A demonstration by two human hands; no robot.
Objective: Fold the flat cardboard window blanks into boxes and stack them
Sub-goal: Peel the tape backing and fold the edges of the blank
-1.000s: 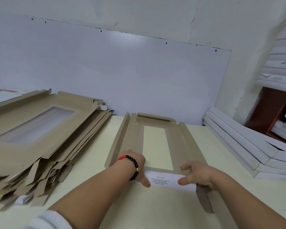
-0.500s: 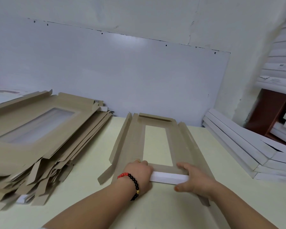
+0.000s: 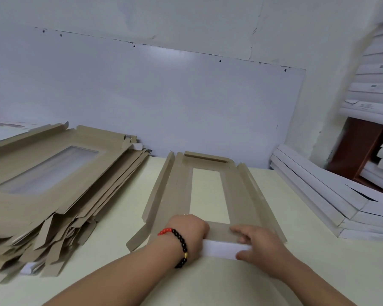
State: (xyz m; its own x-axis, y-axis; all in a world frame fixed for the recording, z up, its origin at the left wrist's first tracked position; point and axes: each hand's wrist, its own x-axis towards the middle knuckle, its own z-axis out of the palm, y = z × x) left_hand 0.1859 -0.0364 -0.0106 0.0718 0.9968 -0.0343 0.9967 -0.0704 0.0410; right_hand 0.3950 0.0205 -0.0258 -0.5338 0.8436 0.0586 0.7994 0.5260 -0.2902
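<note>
A brown cardboard window blank [image 3: 241, 195] lies lengthwise on the pale table [image 3: 318, 250], its long side flaps raised and its far end flap folded up. Its near end flap [image 3: 224, 249], white on the outside, is folded up and over. My left hand [image 3: 186, 233], with a red and black bead bracelet, presses the flap's left end. My right hand [image 3: 259, 244] grips the flap's right end, fingers on the brown inner face. A tall stack of flat brown window blanks [image 3: 49, 184] sits at the left.
Folded white boxes [image 3: 323, 195] lie stacked and leaning at the right edge of the table, with more white boxes [image 3: 376, 89] piled higher behind. A white wall panel [image 3: 164, 102] runs along the table's far edge.
The near end flap, first lying open with its printed white face up, has been folded up and over the blank's end. Both hands moved inward onto it.
</note>
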